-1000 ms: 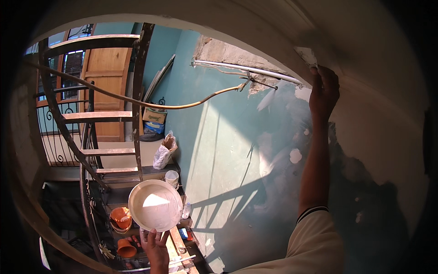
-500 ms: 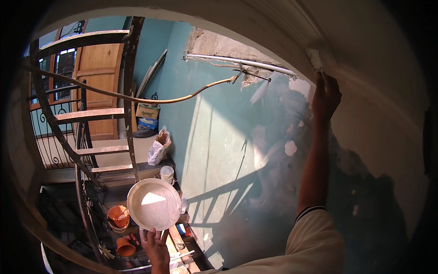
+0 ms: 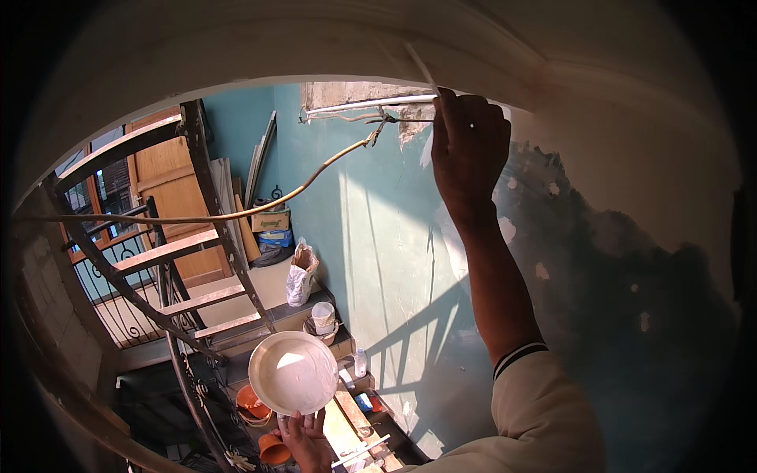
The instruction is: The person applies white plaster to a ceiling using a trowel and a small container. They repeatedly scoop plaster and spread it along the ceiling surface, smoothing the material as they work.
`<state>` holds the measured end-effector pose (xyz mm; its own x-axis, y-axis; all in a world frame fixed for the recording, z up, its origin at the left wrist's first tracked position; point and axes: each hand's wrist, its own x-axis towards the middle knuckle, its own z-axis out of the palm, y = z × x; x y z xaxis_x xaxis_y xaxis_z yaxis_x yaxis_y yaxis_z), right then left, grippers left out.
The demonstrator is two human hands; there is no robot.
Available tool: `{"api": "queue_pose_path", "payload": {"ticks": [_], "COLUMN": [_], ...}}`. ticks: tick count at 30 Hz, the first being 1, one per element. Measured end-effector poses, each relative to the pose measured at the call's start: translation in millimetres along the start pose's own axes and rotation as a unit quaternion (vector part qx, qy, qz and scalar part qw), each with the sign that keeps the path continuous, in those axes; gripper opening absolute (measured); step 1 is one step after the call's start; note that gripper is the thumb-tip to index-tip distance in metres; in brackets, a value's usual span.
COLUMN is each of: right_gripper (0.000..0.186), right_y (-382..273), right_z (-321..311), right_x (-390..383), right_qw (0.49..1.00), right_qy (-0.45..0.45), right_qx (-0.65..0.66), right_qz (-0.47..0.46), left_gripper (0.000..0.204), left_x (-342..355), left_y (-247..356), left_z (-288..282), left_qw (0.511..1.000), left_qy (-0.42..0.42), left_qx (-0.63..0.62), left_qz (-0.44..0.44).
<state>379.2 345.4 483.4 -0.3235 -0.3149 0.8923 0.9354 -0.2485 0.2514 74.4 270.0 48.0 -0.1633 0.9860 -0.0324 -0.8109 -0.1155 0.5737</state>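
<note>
My right hand (image 3: 473, 150) is raised to the pale beam (image 3: 315, 59) overhead, its fingers closed round a putty knife (image 3: 420, 65). The knife's blade is seen nearly edge-on as a thin white strip against the beam. Its handle is hidden in my fist. Low in the middle, my left hand (image 3: 306, 440) grips a round, shallow metal pan (image 3: 259, 377) at its near rim. White paste (image 3: 303, 386) coats the inside of the pan, with a bright patch of sunlight on it.
A dark metal ladder-like stair (image 3: 169, 251) rises at left, crossed by a tan cable (image 3: 303, 187). Below are an orange bucket (image 3: 251, 400), an orange pot (image 3: 274, 449), a white cup (image 3: 323, 315), a sack (image 3: 301, 276) and wooden planks (image 3: 347, 422). A patchy teal wall (image 3: 394, 260) stands ahead.
My right hand has moved left along the overhead beam with the putty knife, whose blade has turned nearly edge-on. The view has shifted; the pan stays in my left hand.
</note>
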Motion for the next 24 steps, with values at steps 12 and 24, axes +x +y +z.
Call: {"api": "queue_pose_path", "payload": {"ticks": [12, 24], "right_gripper": [0.068, 0.051], "right_y": [-57.8, -12.1], "right_z": [-7.6, -9.3], "right_x": [11.1, -24.7], "right_qw": [0.983, 0.977], "right_qy": [-0.039, -0.028], "right_qx": [0.170, 0.148], "right_qz": [0.047, 0.154], "left_gripper": [0.069, 0.068], "left_x": [-1.5, -7.1], "left_y": [2.8, 15.4], "left_z": [0.9, -13.1], "left_qw": [1.000, 0.999], "left_qy": [-0.019, -0.023], "left_qx": [0.003, 0.034], "left_qz": [0.008, 0.020]}}
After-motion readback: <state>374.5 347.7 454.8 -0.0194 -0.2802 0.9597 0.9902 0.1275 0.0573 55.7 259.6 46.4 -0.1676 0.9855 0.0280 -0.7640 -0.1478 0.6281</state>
